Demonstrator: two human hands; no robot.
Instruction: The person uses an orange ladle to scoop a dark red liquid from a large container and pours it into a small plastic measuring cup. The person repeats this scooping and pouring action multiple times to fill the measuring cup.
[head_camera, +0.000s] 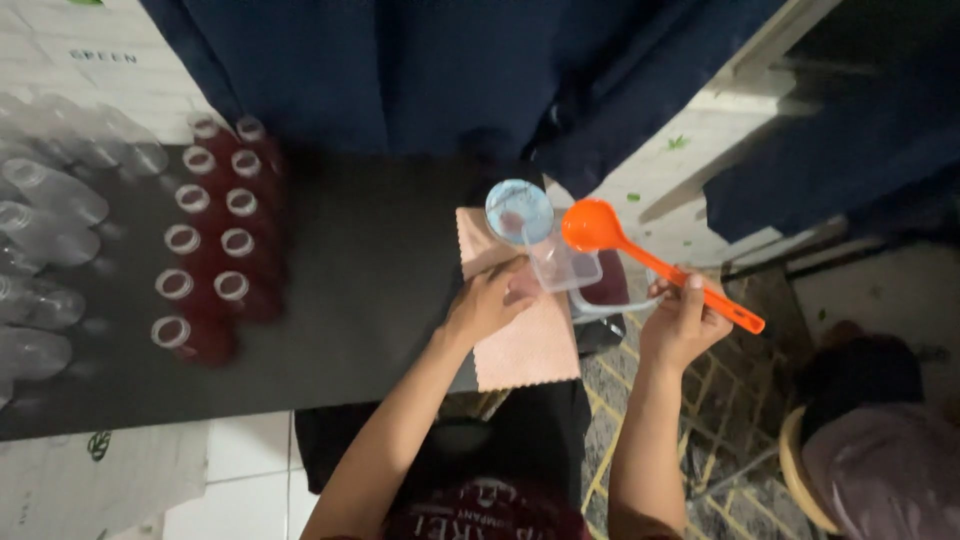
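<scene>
My right hand (683, 322) grips the handle of an orange ladle (594, 226), whose bowl hovers over a clear plastic jug (566, 268) at the right end of the black table (360, 260). A funnel with a pale blue rim (519, 212) stands just left of the ladle bowl, seemingly on a bottle that is mostly hidden. My left hand (486, 302) rests on a pink cloth (525, 345) under the funnel, fingers touching the jug's base.
Two rows of open bottles with red liquid (215, 240) stand on the table's left part. Several empty clear bottles (45, 220) lie at the far left. A dark blue curtain (420, 70) hangs behind. A person (865, 440) sits low at the right.
</scene>
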